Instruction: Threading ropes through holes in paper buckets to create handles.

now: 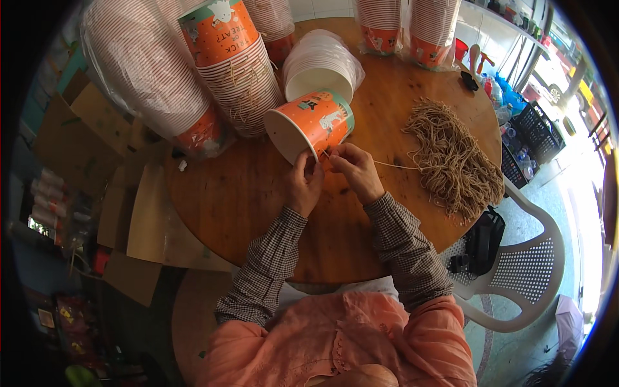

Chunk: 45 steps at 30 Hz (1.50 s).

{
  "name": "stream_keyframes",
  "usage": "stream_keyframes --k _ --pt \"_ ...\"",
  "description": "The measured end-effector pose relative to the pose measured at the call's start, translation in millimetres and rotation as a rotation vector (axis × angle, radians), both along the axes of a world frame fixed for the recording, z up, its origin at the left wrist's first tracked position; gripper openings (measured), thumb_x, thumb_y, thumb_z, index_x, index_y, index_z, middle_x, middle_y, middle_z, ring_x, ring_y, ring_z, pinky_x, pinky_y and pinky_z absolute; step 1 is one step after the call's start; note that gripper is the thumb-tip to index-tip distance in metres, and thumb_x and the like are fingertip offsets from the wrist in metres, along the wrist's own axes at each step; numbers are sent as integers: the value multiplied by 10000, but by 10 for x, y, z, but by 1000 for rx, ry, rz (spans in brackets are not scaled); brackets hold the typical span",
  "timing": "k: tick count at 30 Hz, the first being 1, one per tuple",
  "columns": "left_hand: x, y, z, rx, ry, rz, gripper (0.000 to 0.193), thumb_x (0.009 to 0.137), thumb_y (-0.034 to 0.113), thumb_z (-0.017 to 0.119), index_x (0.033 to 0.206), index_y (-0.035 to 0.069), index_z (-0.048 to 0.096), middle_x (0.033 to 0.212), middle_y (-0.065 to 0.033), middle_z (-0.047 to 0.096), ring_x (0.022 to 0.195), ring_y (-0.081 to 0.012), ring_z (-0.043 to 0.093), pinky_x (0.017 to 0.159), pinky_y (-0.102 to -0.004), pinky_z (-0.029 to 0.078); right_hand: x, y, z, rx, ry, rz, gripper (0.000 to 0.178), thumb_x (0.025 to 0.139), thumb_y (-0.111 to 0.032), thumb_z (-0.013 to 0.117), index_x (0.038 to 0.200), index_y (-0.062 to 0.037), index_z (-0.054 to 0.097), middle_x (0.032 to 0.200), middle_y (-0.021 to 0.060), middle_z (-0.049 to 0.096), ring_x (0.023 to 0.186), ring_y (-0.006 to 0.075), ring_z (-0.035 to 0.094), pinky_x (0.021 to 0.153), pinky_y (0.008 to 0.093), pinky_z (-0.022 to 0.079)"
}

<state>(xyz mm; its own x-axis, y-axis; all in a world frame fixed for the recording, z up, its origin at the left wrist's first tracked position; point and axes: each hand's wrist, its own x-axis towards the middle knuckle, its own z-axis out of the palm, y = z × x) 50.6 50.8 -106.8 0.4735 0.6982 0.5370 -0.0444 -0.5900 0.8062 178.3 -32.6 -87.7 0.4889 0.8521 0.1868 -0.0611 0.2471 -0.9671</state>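
Note:
An orange paper bucket (316, 122) with a green band lies tilted on its side, its white mouth toward the left and me. My left hand (304, 184) is closed in a pinch at the near edge of its rim. Just to the right, my right hand (358, 171) pinches the end of a thin tan string (396, 166) close to the bucket's wall. That string runs right to a loose heap of twine (451, 155) on the table. The fingertips hide exactly where the string meets the bucket.
On the round wooden table (245, 219), a tall stack of orange buckets (238, 77) and bagged stacks (148, 71) stand at left. White nested buckets (319, 71) lie behind. More bagged stacks (429, 32) stand far right. A plastic chair (522, 264) is at right, cardboard boxes (145, 226) at left.

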Motion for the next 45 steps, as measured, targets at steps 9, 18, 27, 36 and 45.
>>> stream_keyframes --k 9,18,27,36,45 --pt "-9 -20 31 -69 7 -65 346 915 63 553 1245 -22 496 1004 -144 670 929 -205 677 782 -306 547 -24 -25 27 6 22 12 180 833 -123 671 928 15 607 842 28 621 788 95 583 717 249 491" --pt "-15 -39 52 30 -33 -37 414 886 46 583 1282 -22 483 955 -158 678 875 -230 689 744 -317 560 7 -22 41 -52 -22 11 188 820 -130 676 904 27 614 836 50 624 792 109 595 715 265 500" --pt "-12 -44 81 160 43 -66 238 864 32 632 1101 9 632 918 -152 671 820 -226 687 703 -312 542 16 42 -72 -54 -316 -110 233 834 -165 676 940 36 622 904 125 656 839 201 660 773 306 526" --pt "-10 98 -23 -115 -79 101 93 850 48 693 923 -2 665 848 -78 685 771 -125 642 687 -263 513 -119 59 -29 81 -364 0 306 882 -56 610 1173 27 558 1068 103 641 985 184 628 868 306 519" --pt "-6 279 -84 24 -70 276 133 826 81 725 830 9 613 772 -44 627 683 -98 578 636 -258 486 205 -64 -50 0 -826 -350 189 860 -50 604 1036 -7 659 839 114 652 762 222 647 679 310 520"
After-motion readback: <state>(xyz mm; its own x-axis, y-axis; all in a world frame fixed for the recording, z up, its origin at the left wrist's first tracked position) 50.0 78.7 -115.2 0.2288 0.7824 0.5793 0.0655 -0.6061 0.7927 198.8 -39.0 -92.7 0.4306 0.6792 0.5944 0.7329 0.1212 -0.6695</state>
